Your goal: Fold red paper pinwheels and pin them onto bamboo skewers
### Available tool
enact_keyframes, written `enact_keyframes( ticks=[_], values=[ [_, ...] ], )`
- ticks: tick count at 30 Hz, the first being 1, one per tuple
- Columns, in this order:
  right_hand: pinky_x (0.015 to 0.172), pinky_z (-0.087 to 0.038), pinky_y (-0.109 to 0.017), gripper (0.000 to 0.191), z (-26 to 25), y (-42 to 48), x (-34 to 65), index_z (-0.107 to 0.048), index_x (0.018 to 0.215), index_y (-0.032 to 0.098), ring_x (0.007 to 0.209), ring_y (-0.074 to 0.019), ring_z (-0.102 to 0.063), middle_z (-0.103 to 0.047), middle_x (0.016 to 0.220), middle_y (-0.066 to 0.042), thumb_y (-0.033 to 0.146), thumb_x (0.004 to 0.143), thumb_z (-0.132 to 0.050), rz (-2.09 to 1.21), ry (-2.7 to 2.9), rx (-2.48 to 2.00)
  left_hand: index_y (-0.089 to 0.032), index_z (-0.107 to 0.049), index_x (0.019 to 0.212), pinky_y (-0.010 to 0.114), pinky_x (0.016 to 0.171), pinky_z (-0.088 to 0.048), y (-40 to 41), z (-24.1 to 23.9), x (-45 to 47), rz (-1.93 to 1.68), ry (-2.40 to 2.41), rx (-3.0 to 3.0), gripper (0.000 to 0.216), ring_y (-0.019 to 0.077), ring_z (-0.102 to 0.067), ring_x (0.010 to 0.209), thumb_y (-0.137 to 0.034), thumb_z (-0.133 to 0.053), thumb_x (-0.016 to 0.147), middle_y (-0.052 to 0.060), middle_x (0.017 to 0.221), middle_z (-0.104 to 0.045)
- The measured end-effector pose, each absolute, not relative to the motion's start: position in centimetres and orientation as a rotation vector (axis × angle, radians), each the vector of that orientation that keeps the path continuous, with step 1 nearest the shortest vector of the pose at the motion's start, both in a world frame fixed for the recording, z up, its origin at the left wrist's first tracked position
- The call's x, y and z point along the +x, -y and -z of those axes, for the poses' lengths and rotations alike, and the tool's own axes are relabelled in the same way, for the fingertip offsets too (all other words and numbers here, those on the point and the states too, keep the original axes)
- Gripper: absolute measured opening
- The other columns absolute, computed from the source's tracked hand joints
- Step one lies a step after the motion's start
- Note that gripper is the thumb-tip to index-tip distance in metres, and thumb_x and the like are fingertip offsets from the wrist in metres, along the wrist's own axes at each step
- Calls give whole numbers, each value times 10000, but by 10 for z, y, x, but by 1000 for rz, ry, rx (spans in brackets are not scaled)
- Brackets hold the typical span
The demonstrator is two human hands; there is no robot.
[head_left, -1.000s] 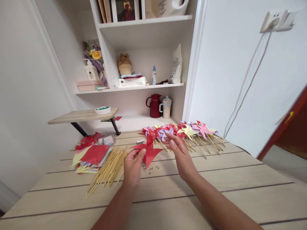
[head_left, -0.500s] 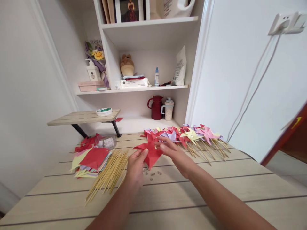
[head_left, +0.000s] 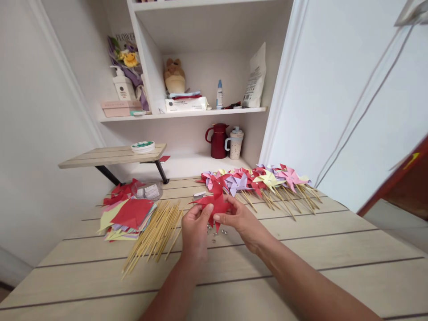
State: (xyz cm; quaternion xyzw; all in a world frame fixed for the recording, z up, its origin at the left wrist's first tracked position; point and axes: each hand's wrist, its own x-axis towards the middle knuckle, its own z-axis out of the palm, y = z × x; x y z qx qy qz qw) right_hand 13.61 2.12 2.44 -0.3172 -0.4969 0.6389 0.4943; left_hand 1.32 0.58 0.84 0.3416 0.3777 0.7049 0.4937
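Head view: left hand [head_left: 195, 228] and right hand [head_left: 243, 221] both pinch the red paper pinwheel [head_left: 217, 203], held just above the table [head_left: 301, 249], near centre. I judge the blades are being gathered; pinning calls for the small metal studs [head_left: 224, 232] beneath.

Soft, even light fills the room brightly, leaving only faint shadows on the worktop [head_left: 334, 240] and a slightly dimmer shelf [head_left: 187, 114] recess. The red paper pinwheel [head_left: 217, 203] at the centre is sharp, while the wide lens bends the door frame [head_left: 282, 89] and smears the wall socket [head_left: 413, 11] in the corner.
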Motion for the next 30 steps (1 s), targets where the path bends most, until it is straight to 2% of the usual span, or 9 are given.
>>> enact_keyframes(
  ticks=[7, 13, 22, 30],
  values=[
    [759, -493, -331, 281, -19, -26, 138, -722, 824, 173, 729, -171, -639, -736, 797, -28, 337, 649, -868, -1516, 1181, -763, -150, -749, 896, 278, 717, -558, -5, -9, 15, -1710, -972, 801, 261, 168, -711, 733, -332, -814, 721, 55, 841, -787],
    [758, -477, -346, 274, -17, -25, 137, -729, 766, 172, 722, -190, -634, -738, 750, -41, 385, 656, -860, -1468, 1181, -788, -154, -741, 842, 271, 697, -547, -4, -7, 16, -1725, -1016, 778, 233, 159, -691, 702, -334, -811, 713, 45, 786, -771],
    [696, -449, -320, 302, -15, -26, 137, -709, 695, 158, 640, -155, -577, -687, 669, -20, 422, 650, -850, -1437, 1155, -874, -159, -750, 843, 291, 749, -539, -4, 1, 18, -1647, -982, 740, 277, 176, -698, 765, -366, -837, 681, 65, 852, -775],
    [642, -428, -296, 295, -9, -29, 141, -670, 680, 173, 610, -146, -537, -643, 638, 7, 436, 705, -802, -1314, 1238, -924, -157, -753, 804, 249, 675, -517, 1, -6, 20, -1542, -955, 706, 302, 146, -665, 704, -397, -858, 654, 56, 800, -757]
  ],
)
